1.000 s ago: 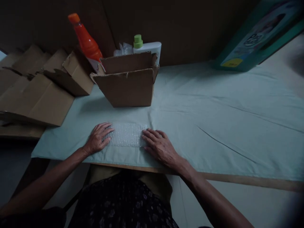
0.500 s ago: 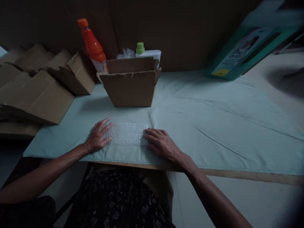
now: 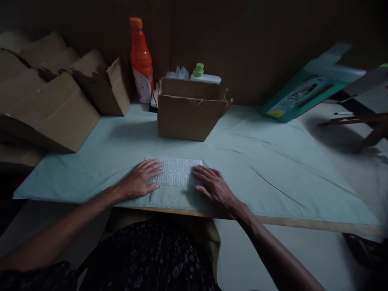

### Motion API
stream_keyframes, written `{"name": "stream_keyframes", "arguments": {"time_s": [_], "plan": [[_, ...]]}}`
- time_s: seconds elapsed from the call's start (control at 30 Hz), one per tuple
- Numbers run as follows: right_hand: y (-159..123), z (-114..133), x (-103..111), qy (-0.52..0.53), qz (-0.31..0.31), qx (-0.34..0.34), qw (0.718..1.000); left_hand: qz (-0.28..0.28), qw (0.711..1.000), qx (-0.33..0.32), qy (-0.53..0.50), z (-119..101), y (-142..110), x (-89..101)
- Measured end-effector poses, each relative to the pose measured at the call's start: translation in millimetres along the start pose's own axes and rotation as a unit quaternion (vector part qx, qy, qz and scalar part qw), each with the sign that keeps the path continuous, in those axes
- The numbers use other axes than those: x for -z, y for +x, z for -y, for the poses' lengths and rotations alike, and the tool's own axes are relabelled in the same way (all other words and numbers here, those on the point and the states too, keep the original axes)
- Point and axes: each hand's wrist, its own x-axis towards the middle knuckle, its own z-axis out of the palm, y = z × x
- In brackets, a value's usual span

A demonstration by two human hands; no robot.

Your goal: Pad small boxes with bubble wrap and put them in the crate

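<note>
A flat rectangle of clear bubble wrap (image 3: pixel 178 171) lies on the pale green cloth (image 3: pixel 121 137) near the table's front edge. My left hand (image 3: pixel 138 180) rests with outstretched fingers over its left end. On the right end lie the fingers of my right hand (image 3: pixel 214 186), also stretched out, with the thumb apart. Neither hand grips anything; both press flat or lie on the sheet. Just beyond the bubble wrap stands an open cardboard box (image 3: pixel 184 119), whose inside is mostly hidden by its front wall.
Several cardboard boxes (image 3: pixel 60 109) crowd the left side. Behind the open box stand an orange bottle (image 3: pixel 142 60) and a white bottle with a green cap (image 3: pixel 206 77). A large teal jug (image 3: pixel 298 97) is at the back right.
My head view has turned left, so most things appear further right. My left hand has slid further over the bubble wrap's left end; the right hand stays at its right end.
</note>
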Motion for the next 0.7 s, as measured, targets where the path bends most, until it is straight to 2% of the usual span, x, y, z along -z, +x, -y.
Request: {"name": "stream_keyframes", "arguments": {"time_s": [0.1,0.17,0.33,0.4,0.47,0.53,0.57,0.63,0.7], "plan": [[-38,-7,15,-0.010,-0.020,-0.012,1.000,-0.050,0.999,-0.010,0.015,7,-25,5.7],[-44,-3,17,-0.028,-0.017,0.005,0.999,-0.069,0.997,-0.022,0.020,6,-32,7.3],[-8,2,0,-0.054,-0.053,0.052,0.996,-0.048,0.998,-0.020,0.032,1,-17,8.4],[5,2,0,-0.009,-0.077,0.048,0.996,-0.043,0.999,-0.008,0.027,-2,-11,10.0],[12,6,8,0.075,-0.100,0.002,0.992,-0.056,0.998,0.005,0.000,-8,-9,12.7],[14,10,22,0.182,-0.113,-0.079,0.974,-0.096,0.993,0.038,-0.056,-16,-8,17.0],[15,12,28,0.238,-0.119,-0.123,0.956,-0.121,0.986,0.071,-0.095,-20,-8,19.9],[17,11,38,0.343,-0.139,-0.194,0.908,-0.158,0.956,0.161,-0.185,-26,-4,26.4],[18,7,41,0.412,-0.149,-0.250,0.864,-0.158,0.916,0.247,-0.273,-28,4,30.9]]}}
